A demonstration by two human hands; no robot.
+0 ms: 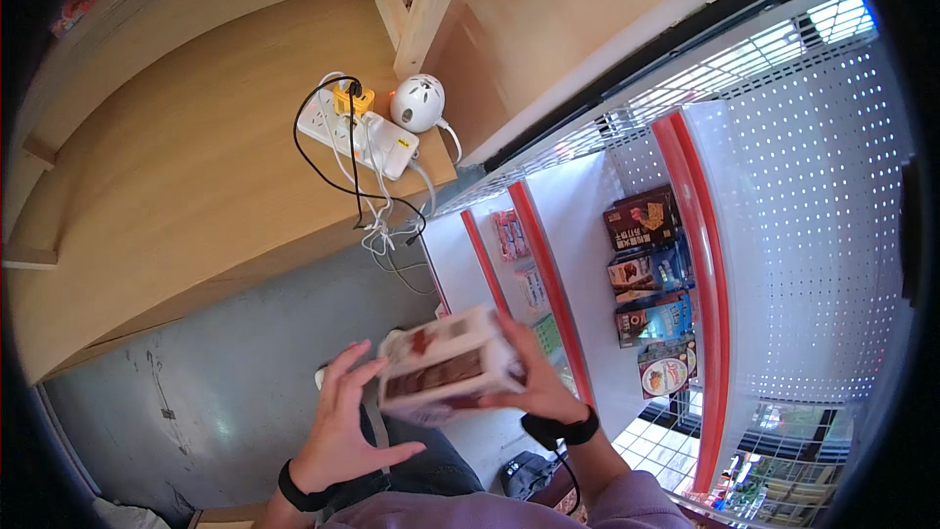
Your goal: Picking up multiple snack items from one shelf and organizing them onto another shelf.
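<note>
My right hand (537,372) grips one end of a white and brown snack box (446,358), held tilted in front of my body and slightly blurred. Just left of the box is my left hand (343,416), its fingers spread and the thumb reaching out below the box. The left fingertips come close to the box's left end; whether they touch it I cannot tell. Both wrists wear black bands. To the right, several snack boxes (651,235) in brown and blue stand in a row on a white shelf (578,225).
Red strips (700,284) edge the shelves, with perforated panel (813,216) behind. At the upper left is a wooden counter (196,127) bearing a white power strip (377,142), tangled cables (382,225) and a round white device (418,103). Grey floor (235,362) lies below.
</note>
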